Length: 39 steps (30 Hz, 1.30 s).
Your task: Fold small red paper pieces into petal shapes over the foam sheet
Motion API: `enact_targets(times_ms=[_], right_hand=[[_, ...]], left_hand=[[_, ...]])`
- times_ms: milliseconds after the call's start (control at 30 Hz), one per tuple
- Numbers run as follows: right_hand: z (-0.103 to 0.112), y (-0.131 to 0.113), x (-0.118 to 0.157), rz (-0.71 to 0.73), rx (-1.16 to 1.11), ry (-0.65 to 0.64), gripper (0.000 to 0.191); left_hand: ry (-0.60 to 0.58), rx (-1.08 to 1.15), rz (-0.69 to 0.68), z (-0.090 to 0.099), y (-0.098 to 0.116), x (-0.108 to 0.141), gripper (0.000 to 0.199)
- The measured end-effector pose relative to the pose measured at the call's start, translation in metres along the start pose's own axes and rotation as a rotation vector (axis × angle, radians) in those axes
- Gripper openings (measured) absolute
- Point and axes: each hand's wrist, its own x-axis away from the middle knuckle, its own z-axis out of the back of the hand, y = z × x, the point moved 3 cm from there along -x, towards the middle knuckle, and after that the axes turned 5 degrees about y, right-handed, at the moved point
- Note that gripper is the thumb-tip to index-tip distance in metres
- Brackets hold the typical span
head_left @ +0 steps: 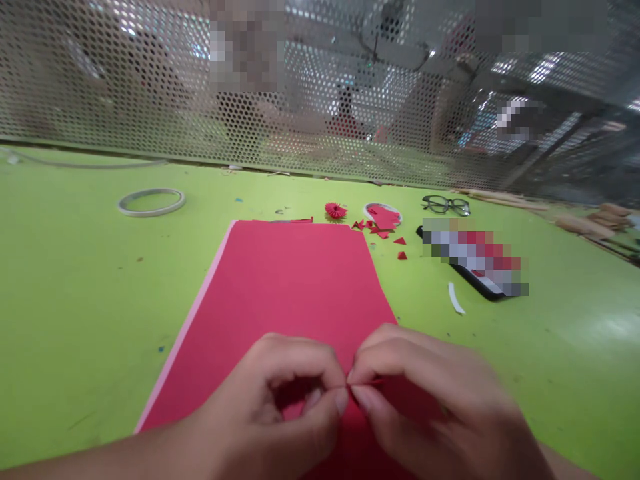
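Note:
My left hand (pixel 280 393) and my right hand (pixel 435 387) meet fingertip to fingertip over the front part of a stack of red paper sheets (pixel 300 280). Between the pinched thumbs and forefingers is a small piece of red paper (pixel 371 383), mostly hidden by the fingers; its exact shape cannot be made out. Past the far edge of the stack sits a round, pleated red paper piece (pixel 335 211). Several small red folded triangles (pixel 402 256) lie to its right, near a white ring (pixel 399 219) with more red paper pieces in it.
A white roll of tape (pixel 151 203) lies at the far left. Glasses (pixel 446 205), a dark-edged phone (pixel 470 267) and a white paper strip (pixel 455 299) are on the right of the green table (pixel 90 287). A perforated metal screen (pixel 165 100) borders the back.

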Motion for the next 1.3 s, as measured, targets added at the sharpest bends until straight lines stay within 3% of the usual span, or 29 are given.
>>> enact_targets(times_ms=[233,467,633,767,900,967,1000,1033,1067,1133,1200,1300], right_hand=[[0.000,0.001,-0.001,-0.019,-0.021,0.028,0.019],[0.010,0.000,-0.005,0.272,0.108,-0.013,0.014],[0.010,-0.002,-0.004,0.215,0.140,0.012,0.019],[0.009,-0.003,-0.004,0.004,0.152,0.060,0.020],[0.007,-0.005,-0.004,0.033,0.090,0.095,0.012],[0.005,-0.002,-0.003,0.025,0.040,0.042,0.012],[0.008,-0.003,-0.003,0.091,-0.008,0.121,0.012],[0.008,-0.001,-0.003,0.093,-0.006,0.113,0.014],[0.006,-0.001,-0.004,0.105,0.002,0.020,0.021],[0.008,-0.002,-0.005,0.157,-0.008,0.017,0.034],[0.009,0.000,-0.006,-0.014,-0.120,0.095,0.033],[-0.003,0.011,0.001,-0.544,-0.456,0.119,0.024]], left_hand=[[0.062,-0.006,-0.046,0.001,-0.002,0.002,0.024],[0.167,0.118,-0.089,0.009,0.005,-0.002,0.029],[0.157,0.200,-0.059,0.008,0.013,-0.006,0.031],[0.109,0.296,-0.030,0.004,0.005,-0.002,0.030],[0.032,0.431,-0.039,0.001,0.000,0.001,0.025],[0.032,0.464,-0.032,0.001,-0.001,0.000,0.025],[0.043,0.464,-0.029,0.001,-0.001,0.000,0.025],[0.067,0.454,-0.030,0.001,-0.001,0.000,0.025],[0.100,0.432,-0.043,0.002,-0.001,0.000,0.024],[0.181,0.355,-0.085,0.004,-0.001,0.000,0.022],[0.267,0.261,-0.128,0.005,0.000,0.001,0.022],[0.351,0.132,-0.199,0.006,0.002,0.003,0.023]])
